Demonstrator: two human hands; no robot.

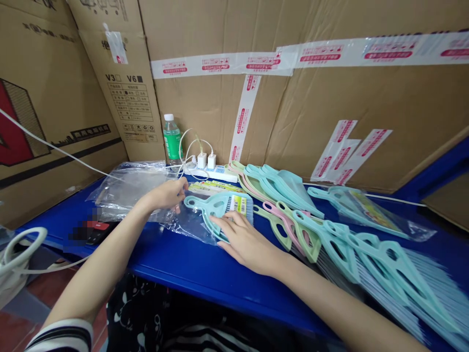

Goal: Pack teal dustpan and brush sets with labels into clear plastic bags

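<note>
A light blue dustpan and brush set [216, 205] with a yellow-green label card [239, 204] lies at the middle of the blue table, partly over or in a clear plastic bag [190, 226]. My right hand [249, 242] rests on the set's lower side, fingers spread. Near the set's handle end, my left hand [170, 193] has its fingers pinched together at the bag's edge; what lies between the fingertips is too small to make out. More label cards [214, 187] lie just behind the set.
Clear bags [134, 188] are stacked at left, beside a dark phone [98, 231]. A bottle [172, 139] and power strip [212, 172] stand behind. Dustpans [278, 183], brushes [388, 264] and a bagged set [366, 210] cover the right. Cardboard boxes [220, 107] wall the back.
</note>
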